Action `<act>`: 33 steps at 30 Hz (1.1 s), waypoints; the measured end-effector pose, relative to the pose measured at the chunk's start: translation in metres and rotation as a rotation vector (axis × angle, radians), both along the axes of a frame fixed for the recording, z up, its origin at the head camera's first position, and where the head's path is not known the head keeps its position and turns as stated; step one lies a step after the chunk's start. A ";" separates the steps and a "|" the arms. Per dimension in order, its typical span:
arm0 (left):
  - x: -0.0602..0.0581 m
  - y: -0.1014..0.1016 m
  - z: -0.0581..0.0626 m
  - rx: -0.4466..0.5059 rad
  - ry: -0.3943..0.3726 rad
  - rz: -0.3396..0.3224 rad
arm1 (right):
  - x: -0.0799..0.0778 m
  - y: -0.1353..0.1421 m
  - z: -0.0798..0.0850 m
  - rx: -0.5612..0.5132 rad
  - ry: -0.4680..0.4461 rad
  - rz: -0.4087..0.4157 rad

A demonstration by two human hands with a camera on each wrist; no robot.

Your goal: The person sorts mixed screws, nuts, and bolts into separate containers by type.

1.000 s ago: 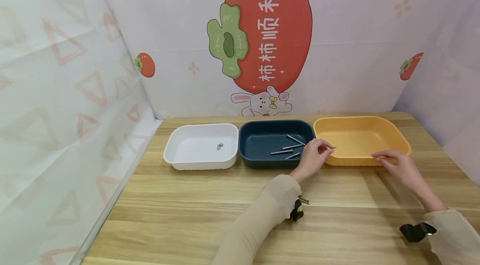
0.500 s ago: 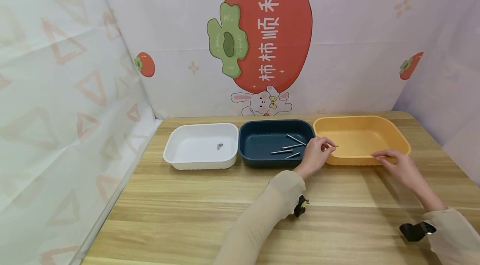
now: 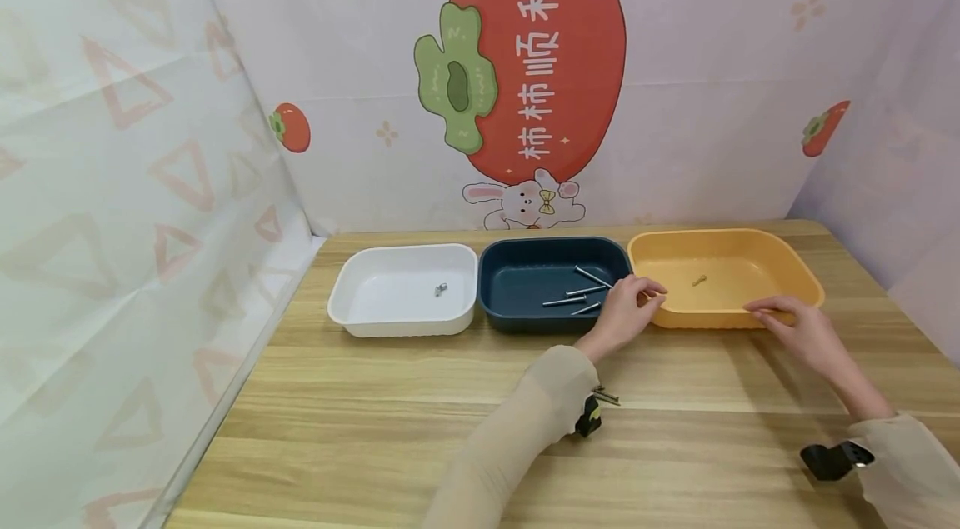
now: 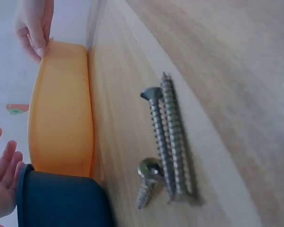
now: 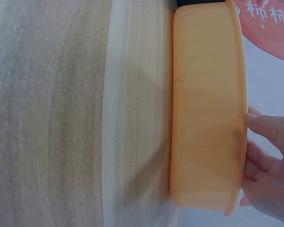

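Observation:
My left hand (image 3: 624,314) hovers over the near corner where the dark blue tray (image 3: 517,323) meets the yellow tray (image 3: 738,319). In the left wrist view its thumb and fingers stand apart, with nothing between them. A small brass-coloured screw (image 3: 699,280) lies inside the yellow tray. At that tray's near right rim, my right hand (image 3: 798,331) pinches the edge, thumb outside. Under my left wrist, long screws (image 4: 173,137) and a short round-headed screw (image 4: 149,177) lie on the table; the wrist camera partly covers them in the head view.
Several long silver screws (image 3: 564,301) lie in the dark blue tray. To its left stands a white tray (image 3: 405,327) with small metal pieces (image 3: 440,290) in it. The three trays form a row on the wooden table (image 3: 375,421), before a printed cloth backdrop (image 3: 675,137).
The small brass-coloured screw has left my left fingers and now lies in the yellow tray. My left hand has drawn back slightly to the left. My right hand stays on the rim.

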State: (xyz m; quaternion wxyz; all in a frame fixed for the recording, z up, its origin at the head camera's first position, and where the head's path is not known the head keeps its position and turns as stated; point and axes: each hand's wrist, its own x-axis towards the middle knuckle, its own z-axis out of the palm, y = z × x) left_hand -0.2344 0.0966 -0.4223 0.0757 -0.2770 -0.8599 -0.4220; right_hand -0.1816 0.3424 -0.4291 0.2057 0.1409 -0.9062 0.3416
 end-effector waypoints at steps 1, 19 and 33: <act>0.001 -0.002 0.000 0.001 -0.007 -0.015 | 0.000 0.000 0.000 0.000 -0.002 -0.001; 0.019 -0.036 0.002 -0.197 -0.073 -0.254 | -0.001 0.001 -0.004 -0.043 0.011 0.002; 0.020 -0.055 -0.003 -0.326 -0.215 -0.377 | -0.020 0.027 -0.038 -0.050 0.016 -0.017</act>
